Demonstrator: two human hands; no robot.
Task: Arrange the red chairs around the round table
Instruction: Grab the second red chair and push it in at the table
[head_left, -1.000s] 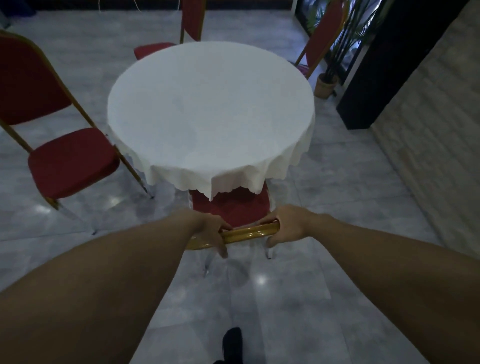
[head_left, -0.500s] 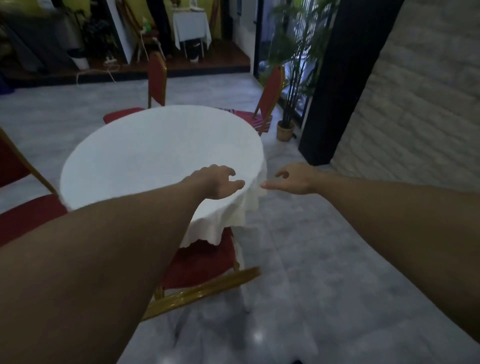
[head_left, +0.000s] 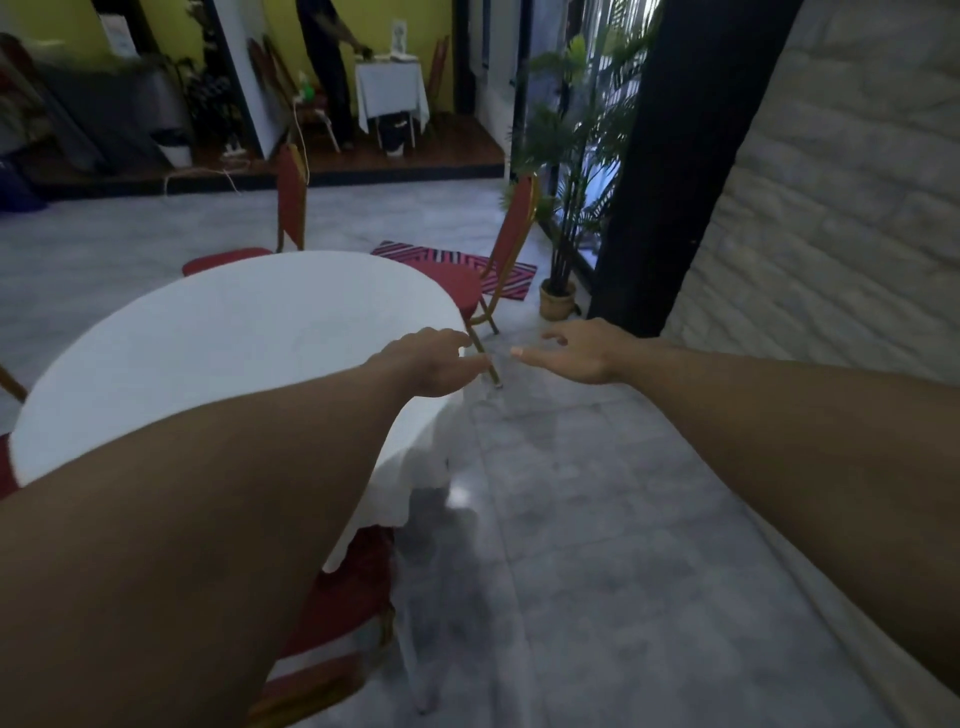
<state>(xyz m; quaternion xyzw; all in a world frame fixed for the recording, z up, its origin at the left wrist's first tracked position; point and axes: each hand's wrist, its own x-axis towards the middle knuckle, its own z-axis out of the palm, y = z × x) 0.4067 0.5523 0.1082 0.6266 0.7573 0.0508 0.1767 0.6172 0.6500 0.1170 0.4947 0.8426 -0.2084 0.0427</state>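
Note:
A round table (head_left: 218, 343) under a white cloth fills the left middle. Below me, a red chair (head_left: 348, 592) with a gold frame is tucked under the table's near edge. A second red chair (head_left: 511, 228) stands at the table's far right, angled, and a third red chair (head_left: 291, 197) stands at the far side. My left hand (head_left: 431, 361) hovers over the table's right edge, fingers apart, holding nothing. My right hand (head_left: 576, 351) is stretched out beside it over the floor, open and empty. Both point toward the far right chair.
A potted palm (head_left: 558, 296) stands by a black pillar (head_left: 675, 166) on the right, next to a stone wall (head_left: 841, 208). A striped rug (head_left: 457, 260) lies behind the far right chair. A person (head_left: 324, 67) stands at a small white table (head_left: 389, 93) in the back.
Both hands have let go of the near chair's gold back rail and risen. My view has swung up and right, toward the far right chair.

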